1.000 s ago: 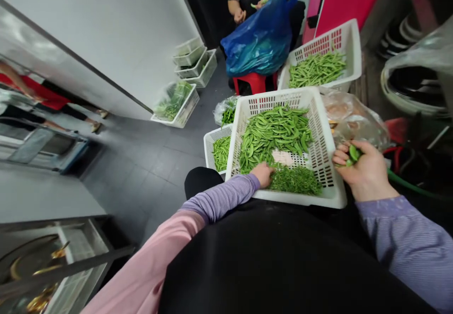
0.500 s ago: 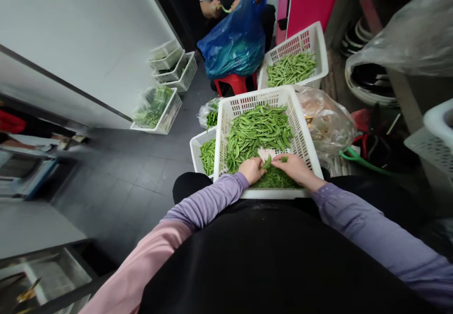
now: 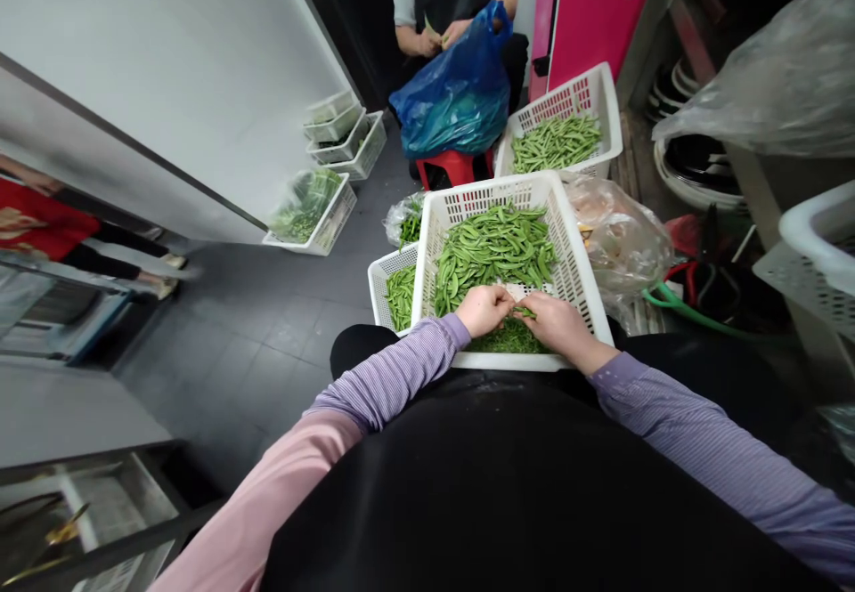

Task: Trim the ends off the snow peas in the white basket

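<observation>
A white plastic basket (image 3: 435, 218) rests at my lap, heaped with green snow pea pods (image 3: 498, 249). Thin green trimmings (image 3: 506, 339) lie along its near side. Over this near part my two hands meet. My right hand (image 3: 557, 327) is closed in a pinch on a single snow pea pod (image 3: 526, 312). From the other side, my left hand (image 3: 484, 309) pinches at the same pod's end; its fingertips are partly hidden.
A smaller basket of pods (image 3: 401, 294) stands left of mine. Beyond are a blue bag (image 3: 460, 98) on a red stool (image 3: 454, 167), another basket of green beans (image 3: 557, 142), and a co-worker (image 3: 451, 4). A clear plastic bag (image 3: 621, 231) lies to the right.
My hands have come closer together, and the pod between them shows less. The view has shifted slightly. At the far left, a person in red has come further into view.
</observation>
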Available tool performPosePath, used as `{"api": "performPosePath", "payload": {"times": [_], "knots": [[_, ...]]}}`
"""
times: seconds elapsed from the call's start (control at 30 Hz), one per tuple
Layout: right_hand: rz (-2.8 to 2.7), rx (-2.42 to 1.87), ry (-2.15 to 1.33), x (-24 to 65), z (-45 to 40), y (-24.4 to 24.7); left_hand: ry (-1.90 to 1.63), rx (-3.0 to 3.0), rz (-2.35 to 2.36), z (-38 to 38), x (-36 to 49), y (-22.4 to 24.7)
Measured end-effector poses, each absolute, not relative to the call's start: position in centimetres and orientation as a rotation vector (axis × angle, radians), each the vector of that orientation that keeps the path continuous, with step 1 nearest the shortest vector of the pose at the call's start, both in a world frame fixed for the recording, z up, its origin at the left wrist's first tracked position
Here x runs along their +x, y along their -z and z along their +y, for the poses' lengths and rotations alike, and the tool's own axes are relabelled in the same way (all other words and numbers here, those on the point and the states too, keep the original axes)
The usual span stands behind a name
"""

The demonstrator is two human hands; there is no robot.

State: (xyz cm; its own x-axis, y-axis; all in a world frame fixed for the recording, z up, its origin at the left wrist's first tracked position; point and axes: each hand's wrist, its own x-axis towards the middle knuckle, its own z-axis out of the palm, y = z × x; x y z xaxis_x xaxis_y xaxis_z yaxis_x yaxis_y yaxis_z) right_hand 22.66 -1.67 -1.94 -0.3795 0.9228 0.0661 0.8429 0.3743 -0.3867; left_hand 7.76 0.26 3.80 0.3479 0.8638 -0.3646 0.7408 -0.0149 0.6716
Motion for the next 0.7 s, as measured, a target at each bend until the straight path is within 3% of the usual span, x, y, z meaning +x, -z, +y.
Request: {"api": "performPosePath", "payload": {"times": [0.3, 0.5, 0.7], "knots": [[-2.149, -1.32, -0.426, 22.9, -1.4, 2.7, -0.301, 1.324, 1.416, 0.4, 7.9, -1.9], [-1.671, -1.488, -0.717, 23.7, -0.8, 0.8, -0.048, 1.387, 1.68, 0.3, 5.2, 2.3], [-1.59, -1.554, -1.0, 23.8, -0.1, 0.8, -0.202, 1.592, 1.342, 1.0, 5.6, -0.6]]}}
